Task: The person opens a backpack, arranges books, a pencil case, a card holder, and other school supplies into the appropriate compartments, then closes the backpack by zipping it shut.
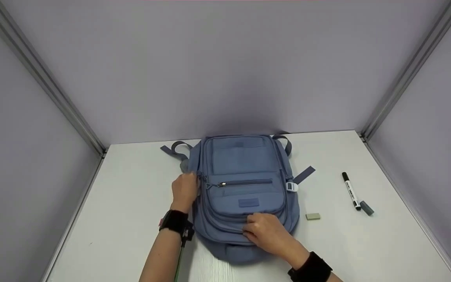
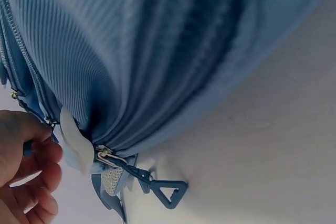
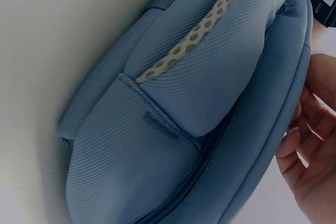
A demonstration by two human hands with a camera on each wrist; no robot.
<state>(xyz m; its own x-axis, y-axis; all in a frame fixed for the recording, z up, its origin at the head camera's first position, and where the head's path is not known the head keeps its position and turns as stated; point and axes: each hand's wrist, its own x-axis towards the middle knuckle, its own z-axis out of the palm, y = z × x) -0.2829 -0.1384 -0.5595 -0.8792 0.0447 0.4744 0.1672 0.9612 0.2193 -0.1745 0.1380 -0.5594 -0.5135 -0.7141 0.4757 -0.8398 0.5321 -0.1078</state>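
A blue backpack lies on its back on the white table, front pockets facing up. At its left edge is my left hand; in the left wrist view its thumb and curled forefinger pinch a zipper pull at the end of a zipper. Another zipper pull with a triangular loop hangs loose close by. Low on the backpack's front, my right hand has its fingers curled at the pocket edge. Seen from the right wrist, that hand grips the fabric rim beside an exposed zipper.
Right of the backpack lie a small green block, a black-and-white marker and a dark grey-green piece against the marker's end. Straps stick out on both sides, one with a white buckle. Grey panels enclose the table.
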